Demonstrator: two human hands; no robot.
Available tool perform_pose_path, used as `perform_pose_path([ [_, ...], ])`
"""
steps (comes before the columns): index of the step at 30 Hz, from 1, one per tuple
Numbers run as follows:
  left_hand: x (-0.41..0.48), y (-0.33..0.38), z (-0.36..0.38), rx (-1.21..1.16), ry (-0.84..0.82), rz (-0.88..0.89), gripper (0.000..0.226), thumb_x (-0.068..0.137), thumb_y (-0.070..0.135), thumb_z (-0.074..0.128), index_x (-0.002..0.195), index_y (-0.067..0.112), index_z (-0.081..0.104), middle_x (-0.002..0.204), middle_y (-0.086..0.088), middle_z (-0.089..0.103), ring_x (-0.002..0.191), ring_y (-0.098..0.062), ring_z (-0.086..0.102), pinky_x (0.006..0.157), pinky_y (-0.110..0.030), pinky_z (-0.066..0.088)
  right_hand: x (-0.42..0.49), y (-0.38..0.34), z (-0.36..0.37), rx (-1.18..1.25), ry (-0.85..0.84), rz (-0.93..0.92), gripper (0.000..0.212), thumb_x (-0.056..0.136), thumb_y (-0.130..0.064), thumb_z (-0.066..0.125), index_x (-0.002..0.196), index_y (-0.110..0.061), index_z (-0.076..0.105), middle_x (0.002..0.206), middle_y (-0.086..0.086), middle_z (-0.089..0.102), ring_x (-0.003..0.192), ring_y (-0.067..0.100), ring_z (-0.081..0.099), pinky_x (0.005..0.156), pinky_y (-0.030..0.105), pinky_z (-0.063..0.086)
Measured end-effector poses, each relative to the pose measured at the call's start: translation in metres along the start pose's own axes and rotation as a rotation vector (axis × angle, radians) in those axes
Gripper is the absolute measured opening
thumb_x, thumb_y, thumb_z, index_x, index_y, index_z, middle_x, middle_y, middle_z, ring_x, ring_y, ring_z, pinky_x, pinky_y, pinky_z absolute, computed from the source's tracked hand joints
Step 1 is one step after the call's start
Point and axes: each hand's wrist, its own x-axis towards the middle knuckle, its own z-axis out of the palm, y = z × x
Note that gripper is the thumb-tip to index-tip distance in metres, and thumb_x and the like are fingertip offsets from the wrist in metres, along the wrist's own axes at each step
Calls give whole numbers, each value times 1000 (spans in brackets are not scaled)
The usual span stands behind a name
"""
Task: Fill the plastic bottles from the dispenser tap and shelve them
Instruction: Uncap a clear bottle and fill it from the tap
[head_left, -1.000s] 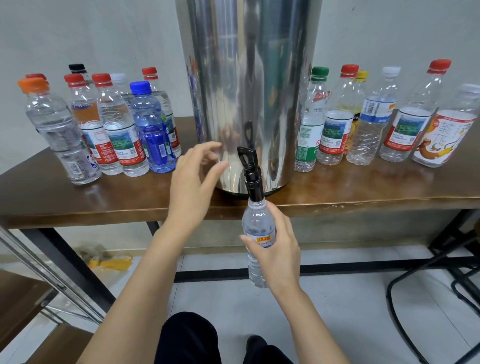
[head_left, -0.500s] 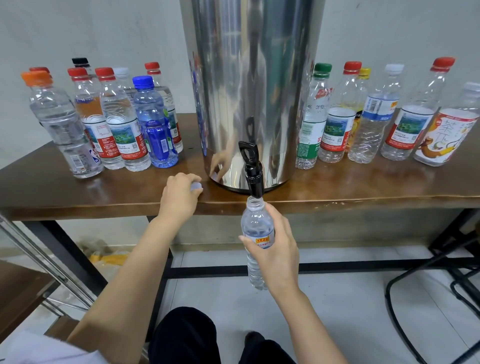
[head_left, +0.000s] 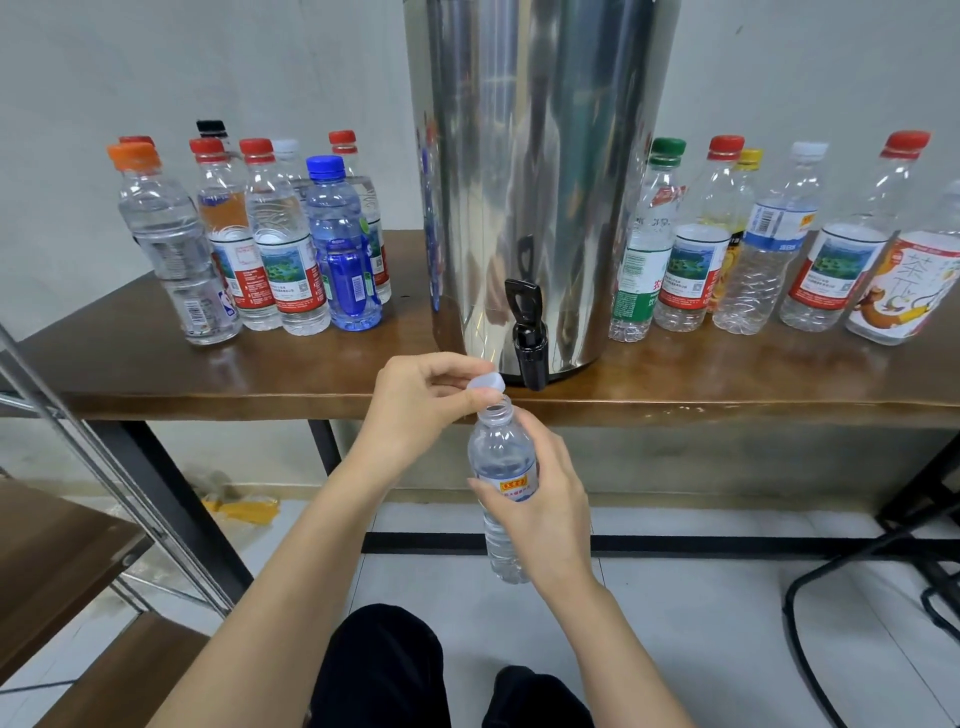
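Capped bottles stood on the surface at left. Left hand pinched a white cap just above the open water bottle, which right hand gripped below the dispenser tap.

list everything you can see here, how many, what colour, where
dispenser: 1, stainless steel, middle of table
tap: 1, black, low on dispenser front
left bottles: 8, clear with mixed caps, one blue, on table left of dispenser
right bottles: 6, clear, mixed labels, on table right of dispenser
open bottle: 1, clear, just below tap
cap: 1, pale, just above open bottle's mouth
table: 1, brown wood
shelf unit: 1, brown boards, metal frame, lower left
yellow scrap: 1, floor under table
left hand: pinches cap
right hand: grips open bottle
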Motion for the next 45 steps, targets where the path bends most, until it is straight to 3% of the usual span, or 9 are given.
perform_pose_path([
  [6,-5,3,-12,49,-39,23,26,71,9,84,87,28,76,88,3,77,87,-17,72,79,-26,58,0,-12,6,-13,-28,-55,83,75,-31,83,121,-74,30,126,-28,49,110,-5,54,84,25,52],
  [13,-10,3,-19,88,-26,55,25,69,14,85,87,28,76,92,3,76,87,-13,72,81,-26,58,1,-15,9,6,-42,-39,81,74,-29,84,132,-56,35,128,-25,51,112,-1,55,89,36,54],
  [19,-17,3,-20,-27,-64,11,22,80,8,76,96,23,75,96,4,77,92,-9,72,82,-21,56,1,-20,9,27,-42,-37,80,73,-29,85,124,-66,37,127,-26,51,112,-3,54,90,34,54],
  [24,-20,3,-27,-107,-122,-24,19,92,11,65,108,16,74,105,4,76,101,-9,69,84,-19,53,4,-23,10,65,-53,-33,77,72,-27,85,134,-47,44,126,-23,53,113,-2,55,92,35,53],
  [29,-20,1,-23,-99,15,3,17,79,12,78,93,20,75,97,2,75,94,-14,71,85,-28,57,6,-34,13,40,-80,-76,78,73,-29,85,123,-65,39,125,-26,52,112,-6,53,90,31,54],
  [37,-18,-1,-49,-158,-179,-7,25,89,21,62,110,13,72,113,-2,73,106,-15,67,88,-23,53,11,-41,23,126,-146,-74,78,70,-25,88,136,-40,48,129,-21,56,119,-2,54,97,33,52],
  [41,-18,-3,-50,-151,-74,45,23,84,24,65,104,15,72,107,6,71,100,-6,66,80,-20,52,14,-45,29,141,-152,-70,78,70,-24,87,136,-40,49,129,-20,56,119,0,54,97,35,52],
  [45,-18,-3,-52,-202,-109,63,28,92,21,56,118,14,62,113,-2,73,107,-16,67,88,-26,53,16,-46,32,132,-142,-70,78,70,-26,88,136,-39,48,129,-20,56,119,1,54,97,37,53],
])
